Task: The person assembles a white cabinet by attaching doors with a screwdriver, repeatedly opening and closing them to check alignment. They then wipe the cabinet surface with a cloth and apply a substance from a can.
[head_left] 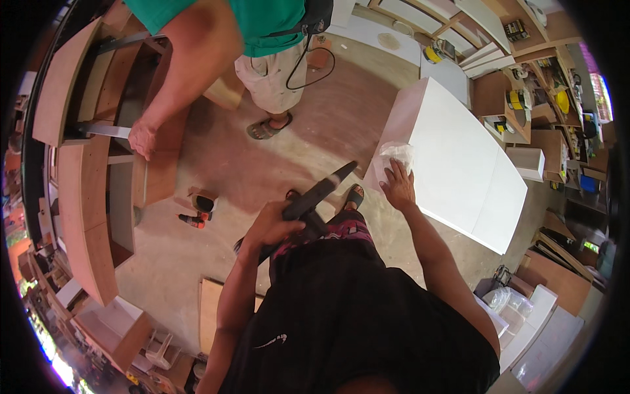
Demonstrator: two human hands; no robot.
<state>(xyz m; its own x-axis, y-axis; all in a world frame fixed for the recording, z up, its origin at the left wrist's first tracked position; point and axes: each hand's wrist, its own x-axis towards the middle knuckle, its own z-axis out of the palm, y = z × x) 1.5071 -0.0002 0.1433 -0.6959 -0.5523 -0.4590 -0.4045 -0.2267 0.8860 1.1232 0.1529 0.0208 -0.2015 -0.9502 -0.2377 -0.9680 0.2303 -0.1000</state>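
Observation:
My left hand (268, 224) is closed around a long black hand tool (320, 197) with a stubby lower part, held in front of my legs. Its tapered end points up and to the right; the exact kind is not clear. My right hand (399, 187) has its fingers stretched out against a crumpled clear plastic bag (398, 152). The bag lies at the near left edge of a large white cabinet (466, 164), which has one slanted side and rests on the floor.
At the left, a person in a green shirt (266, 29) reaches to a wooden cabinet frame (85, 217). An orange and black power tool (191, 220) lies on the concrete floor (170, 262). Shelves with supplies (558, 98) line the right. A plastic container (512, 308) stands at lower right.

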